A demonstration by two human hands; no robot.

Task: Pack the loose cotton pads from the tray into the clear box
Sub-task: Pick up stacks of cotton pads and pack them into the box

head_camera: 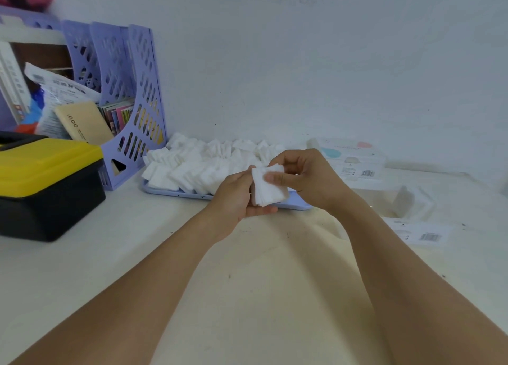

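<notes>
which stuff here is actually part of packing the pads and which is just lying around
Part of the job:
stack of pads, held by left hand and right hand
loose pads
tray
clear box

Lying about:
yellow-lidded case
purple file rack
printed boxes

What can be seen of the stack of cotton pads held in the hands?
The stack of cotton pads is a small bundle of white, square, soft-looking sheets, edges roughly aligned and fanned slightly at the top. It is held roughly upright above the near edge of the tray. The left hand cradles it from below and the side; the right hand grips its top, thumb pressed on the front face.
</notes>
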